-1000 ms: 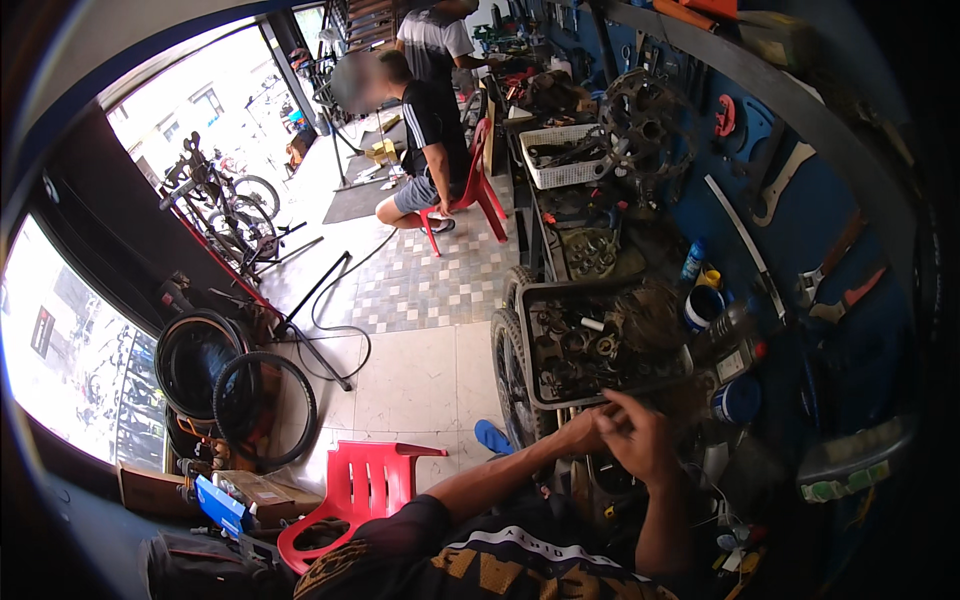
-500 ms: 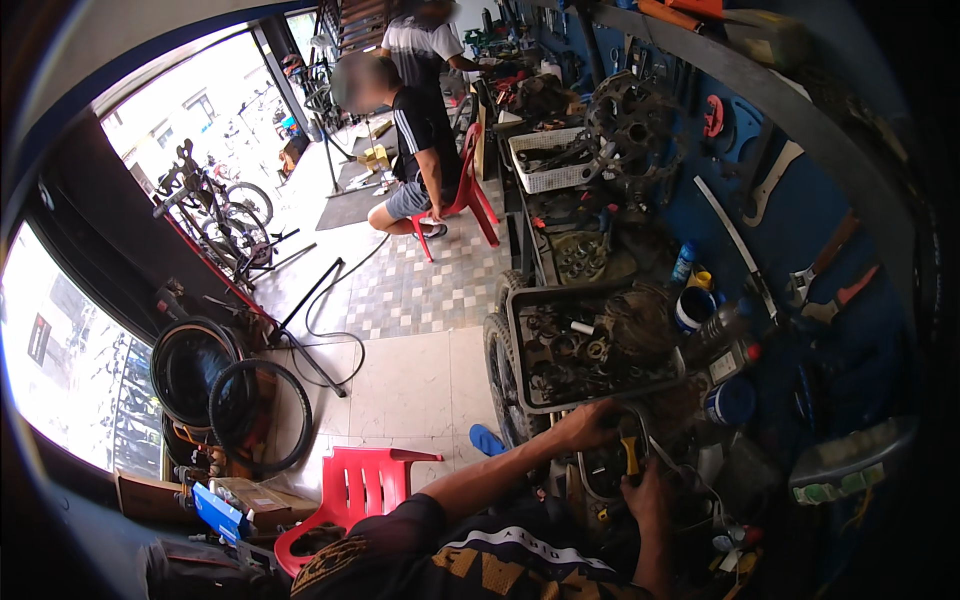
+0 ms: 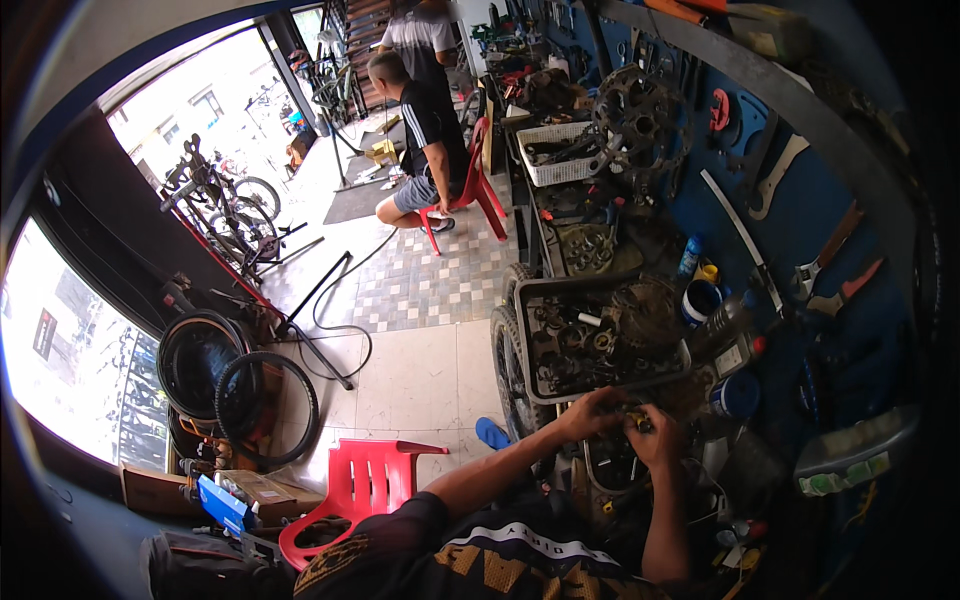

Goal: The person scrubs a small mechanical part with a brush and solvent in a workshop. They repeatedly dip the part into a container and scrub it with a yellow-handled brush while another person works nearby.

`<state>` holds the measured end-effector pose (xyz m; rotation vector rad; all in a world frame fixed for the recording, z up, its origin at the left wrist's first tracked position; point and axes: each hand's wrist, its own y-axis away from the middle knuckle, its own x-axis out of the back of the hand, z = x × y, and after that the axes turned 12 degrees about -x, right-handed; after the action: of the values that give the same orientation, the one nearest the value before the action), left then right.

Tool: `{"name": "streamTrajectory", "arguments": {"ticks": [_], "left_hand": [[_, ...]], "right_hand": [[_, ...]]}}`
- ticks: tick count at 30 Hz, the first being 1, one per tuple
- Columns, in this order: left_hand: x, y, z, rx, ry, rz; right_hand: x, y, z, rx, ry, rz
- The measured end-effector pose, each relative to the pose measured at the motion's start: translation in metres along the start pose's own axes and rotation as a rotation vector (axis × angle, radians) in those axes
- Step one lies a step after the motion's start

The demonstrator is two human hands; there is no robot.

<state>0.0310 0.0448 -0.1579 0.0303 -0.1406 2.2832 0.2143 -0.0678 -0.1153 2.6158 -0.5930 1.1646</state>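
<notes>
Small yellow-&-dark pc (image 3: pixel 642 424) is sitting btwn the two hands, just on the near side of the big parts tray (image 3: pixel 560 397). R hand (image 3: pixel 657 440) is holding it, grip narrow around it. L hand (image 3: pixel 595 412) is hovering right alongside, fingers curling in, grip narrow too, but can't tell if it's gripping the pc. Below, a dark-rimmed container (image 3: pixel 597 484) is lying. In the big tray, a white tube (image 3: pixel 590 319) is resting amid dark metal bits. To the R, a blue tub (image 3: pixel 738 394) is sitting nr a dark bottle (image 3: pixel 735 350) w/ red cap. Farther up, a white basket (image 3: pixel 565 176) is holding dark parts. L: blue slipper (image 3: pixel 491 433) is lying on the floor (image 3: pixel 405 375); a person (image 3: pixel 430 140) is sitting beyond.
</notes>
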Motion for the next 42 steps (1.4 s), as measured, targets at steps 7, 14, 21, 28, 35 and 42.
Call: {"name": "streamTrajectory", "arguments": {"ticks": [7,14,21,28,35,42], "left_hand": [[0.004,0.009,0.001,0.074,0.241,-0.051],[-0.004,0.001,-0.003,0.356,0.328,-0.042],[-0.004,-0.009,-0.006,0.125,0.152,-0.158],[-0.009,-0.012,-0.015,-0.355,-0.223,-0.185],[0.003,-0.014,0.002,-0.317,-0.188,-0.257],[0.001,-0.014,-0.003,-0.069,-0.052,-0.202]], "right_hand": [[-0.008,-0.018,0.033,-0.116,-0.127,-0.161],[0.017,0.011,0.020,0.515,-0.119,0.008],[0.003,0.011,0.026,0.370,-0.207,0.028],[-0.007,0.004,0.059,-0.244,-0.810,-0.358],[-0.005,0.005,0.074,-0.547,-1.107,-0.500],[-0.004,0.015,0.044,0.060,-0.454,-0.168]]}}
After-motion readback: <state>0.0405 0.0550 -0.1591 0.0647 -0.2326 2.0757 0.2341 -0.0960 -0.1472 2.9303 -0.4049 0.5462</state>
